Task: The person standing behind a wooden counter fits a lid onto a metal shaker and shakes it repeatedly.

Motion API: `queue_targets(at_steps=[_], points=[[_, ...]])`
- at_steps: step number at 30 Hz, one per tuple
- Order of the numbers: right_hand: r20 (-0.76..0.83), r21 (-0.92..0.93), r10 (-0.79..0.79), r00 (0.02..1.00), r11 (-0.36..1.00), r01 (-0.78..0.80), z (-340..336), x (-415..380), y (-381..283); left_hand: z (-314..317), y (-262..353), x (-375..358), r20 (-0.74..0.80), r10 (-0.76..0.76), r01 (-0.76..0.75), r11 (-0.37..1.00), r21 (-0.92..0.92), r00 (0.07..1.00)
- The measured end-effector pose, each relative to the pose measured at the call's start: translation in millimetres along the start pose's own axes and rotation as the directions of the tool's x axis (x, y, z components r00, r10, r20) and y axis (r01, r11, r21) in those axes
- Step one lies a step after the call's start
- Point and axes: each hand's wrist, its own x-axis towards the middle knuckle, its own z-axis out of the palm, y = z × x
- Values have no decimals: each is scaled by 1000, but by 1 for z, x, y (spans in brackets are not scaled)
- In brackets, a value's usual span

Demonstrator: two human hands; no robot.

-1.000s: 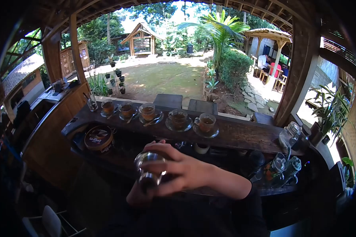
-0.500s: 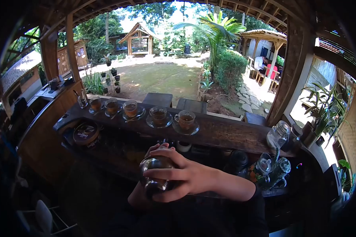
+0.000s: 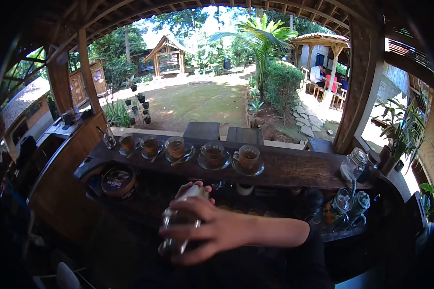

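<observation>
Both of my hands are clasped around a shiny metal shaker (image 3: 178,226), which is tilted and blurred by motion. My right hand (image 3: 214,230) wraps over its near side, with the forearm coming in from the right in a dark sleeve. My left hand (image 3: 192,186) is mostly hidden behind the shaker; only its fingertips show at the shaker's upper end. Just beyond, several glass cups of brown tea (image 3: 213,153) stand on saucers in a row on a dark wooden bar top (image 3: 294,168).
A round brown lidded tin (image 3: 118,180) sits on the lower shelf at left. A glass jar (image 3: 354,164) and glassware (image 3: 342,204) crowd the right end. Stools (image 3: 203,130) stand behind the bar, a garden beyond. People sit at a far table (image 3: 325,79).
The shaker has dropped lower and tilted, now blurred with motion, with both hands staying on it. The view has shifted slightly right and down.
</observation>
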Motion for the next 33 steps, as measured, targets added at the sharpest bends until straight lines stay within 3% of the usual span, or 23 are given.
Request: queue_targets(at_steps=[1,3,5,7,8,9,10,11,14,15,16,17,19,20,21,23,24,27,28,29,31,32,33], points=[[19,-29,-104,994,994,105,3,17,-11,-8,26,14,304,-244,268,963,-38,921],[16,-30,-212,977,977,212,7,50,-20,18,50,8,458,-30,-19,995,102,888],[3,-39,-320,947,947,320,22,61,-9,24,71,6,441,6,-52,994,91,898],[-10,6,-175,985,985,175,46,48,27,-29,91,8,231,-26,19,999,29,973],[91,-36,-93,991,995,97,53,41,52,-31,95,-3,-39,-165,162,985,-63,986],[42,59,61,997,996,-64,66,34,75,-36,61,-16,-480,306,-344,939,9,822],[-4,74,280,960,957,-279,79,30,86,-30,60,-22,-484,311,-350,937,10,818],[-68,166,363,929,923,-348,78,37,88,-19,62,-29,-476,285,-332,943,-15,832],[74,-52,-77,994,995,81,65,77,56,-7,95,-18,-422,261,-311,949,-53,868],[65,-39,-142,988,989,145,72,83,38,-12,115,-6,15,103,-101,991,-84,995],[122,-48,-187,975,980,194,75,86,25,-13,131,1,440,-91,105,994,-9,893],[178,-57,-232,956,968,245,77,88,19,-5,135,2,533,-56,33,998,53,844],[64,-78,-225,972,970,230,83,86,43,-7,138,1,279,-24,40,998,-50,960],[95,-82,-142,985,985,150,85,77,61,-8,146,2,78,-169,172,985,-24,982],[72,-18,8,997,1000,-7,90,68,78,-5,110,-17,-160,240,-255,963,-84,958],[-50,239,459,887,868,-436,102,54,105,-20,108,-10,-63,345,-272,827,492,936],[-48,245,452,891,870,-429,103,52,103,-8,101,-21,-485,170,-119,984,136,858],[-15,113,52,999,992,-50,85,74,67,-9,98,-43,-281,273,-256,962,97,920],[15,41,-87,996,995,86,81,80,46,-39,129,-21,17,-219,220,965,-142,975],[52,-29,-227,973,973,228,79,80,31,-15,123,-23,72,-97,105,989,-104,993],[62,-41,-256,965,965,259,71,67,17,-12,110,-14,449,-29,37,999,-9,893],[68,-58,-282,957,956,286,66,61,12,-17,100,-10,436,-14,51,996,-71,900],[31,-5,-251,968,968,251,60,52,25,-13,91,-13,114,-64,74,994,-81,991]])
